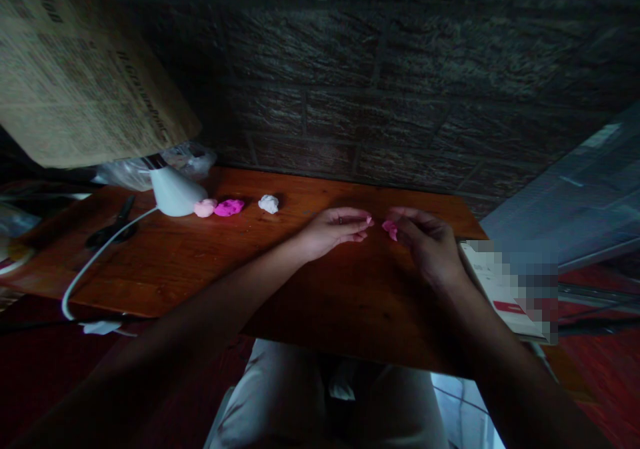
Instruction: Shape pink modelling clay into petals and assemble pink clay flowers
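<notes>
My left hand [336, 230] is over the wooden table, its thumb and fingers pinched together with a small bit of pink modelling clay at the tips. Facing it across a narrow gap, my right hand [430, 242] grips a larger piece of pink clay [390, 229] between thumb and fingers. To the left on the tabletop lie a white clay lump [269, 203], a bright magenta lump [230, 207] and a pale pink lump [205, 207]. The magenta and pale pink lumps touch, close against the lamp base.
A lamp with a white base [173, 192] and printed paper shade [100, 75] stands at the left of the table [320, 295]. Dark scissors [117, 225] and a white cord [83, 269] lie nearby. Clear plastic [125, 172] is behind. A flat box [483, 275] borders the right side.
</notes>
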The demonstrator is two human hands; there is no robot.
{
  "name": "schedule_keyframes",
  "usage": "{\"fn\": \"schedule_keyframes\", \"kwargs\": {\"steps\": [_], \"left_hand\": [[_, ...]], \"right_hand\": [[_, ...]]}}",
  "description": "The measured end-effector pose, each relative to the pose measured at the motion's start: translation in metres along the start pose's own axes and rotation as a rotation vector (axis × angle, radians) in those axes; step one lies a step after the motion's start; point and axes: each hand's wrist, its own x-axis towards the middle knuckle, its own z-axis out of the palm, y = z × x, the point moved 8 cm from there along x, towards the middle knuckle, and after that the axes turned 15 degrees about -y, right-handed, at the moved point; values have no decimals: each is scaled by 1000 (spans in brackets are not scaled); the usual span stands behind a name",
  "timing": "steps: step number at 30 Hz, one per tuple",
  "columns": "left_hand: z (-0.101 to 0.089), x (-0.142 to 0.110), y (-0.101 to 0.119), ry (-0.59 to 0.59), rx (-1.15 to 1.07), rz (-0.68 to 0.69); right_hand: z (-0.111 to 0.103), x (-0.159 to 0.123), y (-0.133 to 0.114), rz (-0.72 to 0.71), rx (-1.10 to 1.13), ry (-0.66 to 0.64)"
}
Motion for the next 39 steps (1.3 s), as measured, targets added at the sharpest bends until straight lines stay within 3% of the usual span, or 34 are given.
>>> {"fn": "schedule_keyframes", "kwargs": {"steps": [9,21,27,39], "left_hand": [[7,0,2,-64,45,0],[6,-2,11,9,299,22],[8,-1,12,-11,333,65],[4,-2,12,61,344,70]], "right_hand": [[9,0,-4,24,-15,-26],[11,-1,-4,-68,-75,-40],[16,-1,-5,-127,-84,-70],[18,-1,-7,-147,-154,-94]]}}
